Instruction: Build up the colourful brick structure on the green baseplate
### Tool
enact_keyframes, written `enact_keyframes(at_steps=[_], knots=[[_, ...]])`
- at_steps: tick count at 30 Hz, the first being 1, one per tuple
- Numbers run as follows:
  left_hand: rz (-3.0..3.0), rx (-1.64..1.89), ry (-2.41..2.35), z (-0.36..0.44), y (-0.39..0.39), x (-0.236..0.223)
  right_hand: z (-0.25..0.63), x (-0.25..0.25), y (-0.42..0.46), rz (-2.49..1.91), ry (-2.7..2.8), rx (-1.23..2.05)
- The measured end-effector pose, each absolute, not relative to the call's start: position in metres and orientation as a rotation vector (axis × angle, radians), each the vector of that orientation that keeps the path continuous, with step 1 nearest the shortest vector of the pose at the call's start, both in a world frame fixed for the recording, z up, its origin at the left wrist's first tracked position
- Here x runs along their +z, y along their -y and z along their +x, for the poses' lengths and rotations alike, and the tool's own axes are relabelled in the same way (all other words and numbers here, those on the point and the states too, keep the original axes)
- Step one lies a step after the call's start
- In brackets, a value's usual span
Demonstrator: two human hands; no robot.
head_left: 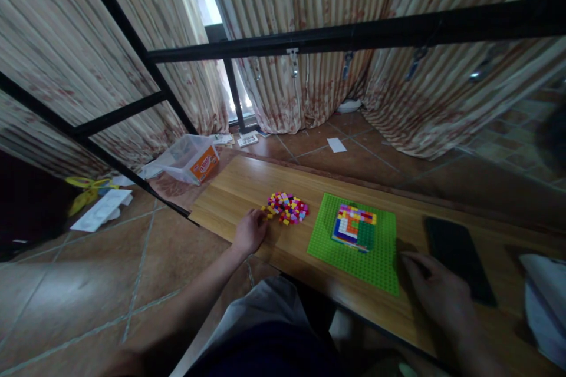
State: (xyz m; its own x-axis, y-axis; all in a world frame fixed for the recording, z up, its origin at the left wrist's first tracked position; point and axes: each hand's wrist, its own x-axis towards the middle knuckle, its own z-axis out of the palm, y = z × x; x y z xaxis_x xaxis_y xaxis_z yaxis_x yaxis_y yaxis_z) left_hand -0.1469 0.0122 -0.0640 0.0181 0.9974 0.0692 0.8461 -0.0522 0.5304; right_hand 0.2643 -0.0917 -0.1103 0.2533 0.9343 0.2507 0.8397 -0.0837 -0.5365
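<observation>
At the left edge of a loose pile of small toy bricks, my left hand has its fingers closed together. Yellow bricks lie right by its fingertips, and whether one is between them is hidden. To the right of the pile lies a green studded baseplate. A square block of coloured bricks sits on its upper middle, with white, orange, blue, green, yellow and red parts. My right hand is by the plate's right edge, its thumb and fingers curled together; anything inside them cannot be made out.
The wooden bench carries a dark flat tablet-like object and a whitish bag-like item at the right. A clear plastic bin with an orange label stands beyond its left end. Black metal bars cross before the curtains.
</observation>
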Motion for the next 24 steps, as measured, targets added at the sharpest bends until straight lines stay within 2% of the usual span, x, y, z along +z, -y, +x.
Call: enact_keyframes(at_steps=[5,16,24], knots=[[1.88,0.721,-1.814,-0.14,-0.008,-0.057,0.263,-0.109,0.09,-1.95,1.595,0.228],[1.914,0.914,-1.21,-0.056,0.008,-0.033,0.259,-0.106,0.09,-1.917,1.573,0.242],[1.956,0.855,-1.202,-0.017,0.0,-0.028,0.256,-0.101,0.089,-1.885,1.573,0.263]])
